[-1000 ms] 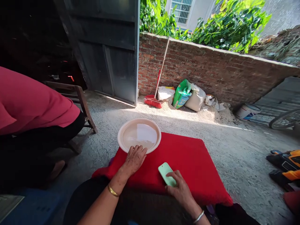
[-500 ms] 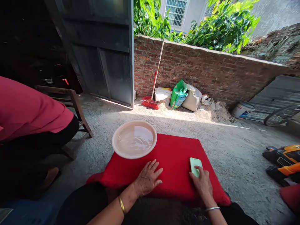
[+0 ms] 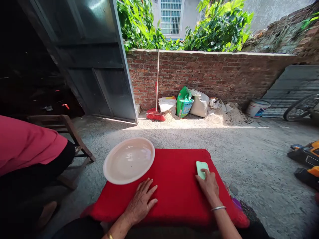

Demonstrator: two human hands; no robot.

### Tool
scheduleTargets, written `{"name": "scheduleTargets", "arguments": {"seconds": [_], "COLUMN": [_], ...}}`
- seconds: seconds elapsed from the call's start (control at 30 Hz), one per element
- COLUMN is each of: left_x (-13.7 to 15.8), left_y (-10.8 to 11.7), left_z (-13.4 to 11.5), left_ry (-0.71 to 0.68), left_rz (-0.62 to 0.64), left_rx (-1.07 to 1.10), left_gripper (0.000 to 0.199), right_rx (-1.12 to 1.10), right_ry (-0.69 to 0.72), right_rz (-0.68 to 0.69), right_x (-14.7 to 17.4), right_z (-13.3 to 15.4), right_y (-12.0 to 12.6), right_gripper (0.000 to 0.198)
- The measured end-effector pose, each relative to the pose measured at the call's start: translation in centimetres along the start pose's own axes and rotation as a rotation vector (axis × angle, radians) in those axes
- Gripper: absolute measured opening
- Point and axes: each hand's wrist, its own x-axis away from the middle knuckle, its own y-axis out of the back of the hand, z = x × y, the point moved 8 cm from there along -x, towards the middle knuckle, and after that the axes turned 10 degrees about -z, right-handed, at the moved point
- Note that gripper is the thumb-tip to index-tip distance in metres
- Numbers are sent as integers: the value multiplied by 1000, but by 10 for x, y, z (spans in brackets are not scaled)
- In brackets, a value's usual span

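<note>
- Pale green phone-shaped slab (image 3: 200, 167): lies toward the far right part of the cloth-covered red tabletop (image 3: 176, 196), near its right edge, under your right hand (image 3: 209, 186).
- Your right hand is gripping it: thumb along the left side, index finger bent over the upper face. The other fingers are hard to make out. Whether the slab bears on the cloth or sits slightly raised, can't tell from this angle.
- Your left hand (image 3: 141, 203) holds nothing; palm down, fingers spread, apparently resting on the cloth. Fingertips are just beside the near rim of the pale basin (image 3: 107, 170).
- Basin stands at the far left corner, overhanging the tabletop's left side. Glints inside suggest water; depth unclear.
- Step in hand, by my reading: you have the slab held at the right, well apart from the basin, with bare cloth between your two hands. Left hand probably steadies the cover.
- Next move calls for a firm pinch before any lift or turn; the slab looks smooth and might slip. Keep it inside the right edge.
- Mind your left fingers: a careless push at that overhanging rim could tip or spill the basin. Best to draw them clear before shifting the cloth, as any tug might carry the basin along.
</note>
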Motion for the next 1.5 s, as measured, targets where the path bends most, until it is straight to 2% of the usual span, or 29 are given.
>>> {"name": "scheduleTargets", "arguments": {"seconds": [0.1,0.17,0.23,0.33,0.4,0.43,0.5,0.57,0.63,0.7,0.77,0.83,0.97,1.0,1.07,1.1,1.17,1.4,1.47,1.5], "left_x": [1,2,2,1,-1,-1,-2,-2,-3,-3,-3,-4,-6,-7,-7,-8,-8,-7,-7,-7], "left_y": [4,5,7,10,12,13,14,15,15,15,15,16,17,17,18,18,17,11,10,10], "left_z": [1,1,0,-2,-4,-5,-6,-7,-7,-7,-8,-10,-13,-13,-14,-15,-15,-15,-16,-16], "left_ry": [-12,-22,-36,-42,-41,-40,-38,-33,-24,-13,-10,-11,6,14,29,37,50,59,62,66], "left_rz": [-5,-6,-10,-12,-8,-5,3,14,25,40,54,65,67,65,66,67,72,88,81,77], "left_rx": [-21,-39,-52,-63,-67,-70,-77,-80,-81,-84,-90,-92,-77,-69,-50,-40,-23,9,21,25], "left_gripper": [48,47,47,47,47,47,46,46,46,46,47,47,47,47,47,48,50,58,57,57], "right_rx": [-169,-274,-272,-97,17,52,71,51,-17,-144,-287,-354,-193,-134,-38,-1,46,-76,-149,-180], "right_ry": [317,397,298,-3,-148,-180,-163,-74,141,386,495,375,-58,-130,-193,-192,-143,247,373,412], "right_rz": [240,340,283,70,-2,-11,4,37,111,245,360,327,41,13,21,43,96,263,327,353], "right_x": [40,45,17,-49,-78,-86,-83,-61,-28,3,10,-20,-111,-126,-142,-143,-131,-18,2,5], "right_z": [59,74,58,4,-20,-23,-9,26,73,114,127,103,11,-4,-12,-5,28,215,244,249], "right_y": [-29,-34,-23,7,21,22,15,-4,-27,-48,-55,-48,-3,6,14,13,1,-77,-90,-93], "right_gripper": [34,33,32,41,47,49,50,47,41,36,32,32,50,54,55,55,55,40,33,30]}}
